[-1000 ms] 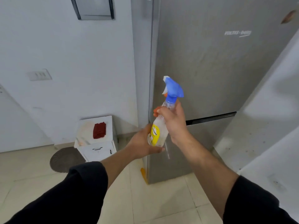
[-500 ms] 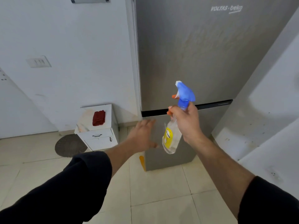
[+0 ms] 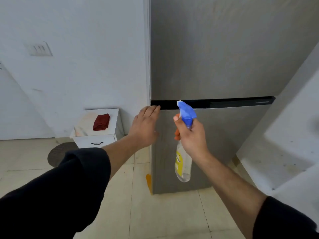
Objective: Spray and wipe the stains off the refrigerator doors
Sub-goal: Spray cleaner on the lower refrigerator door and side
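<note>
A grey refrigerator fills the upper right, with an upper door (image 3: 224, 49) and a lower door (image 3: 224, 144) split by a black gap. My right hand (image 3: 191, 137) grips the neck of a clear spray bottle (image 3: 183, 163) with a blue nozzle and yellow label, held in front of the lower door, nozzle pointing left. My left hand (image 3: 145, 126) is open, fingers flat, its fingertips at the lower door's top left corner by the black gap. A folded red cloth (image 3: 101, 121) lies on a small white cabinet to the left.
The white cabinet (image 3: 96, 140) stands against the white wall, with a dark round mat (image 3: 58, 154) on the tiled floor beside it. A white counter or wall (image 3: 284, 144) juts in at the right, close to the refrigerator. An orange wedge (image 3: 148, 182) sits at the refrigerator's bottom left corner.
My left hand let go of the bottle and rose to the lower door's top left corner. My right hand keeps the bottle. The view dropped and moved closer to the refrigerator.
</note>
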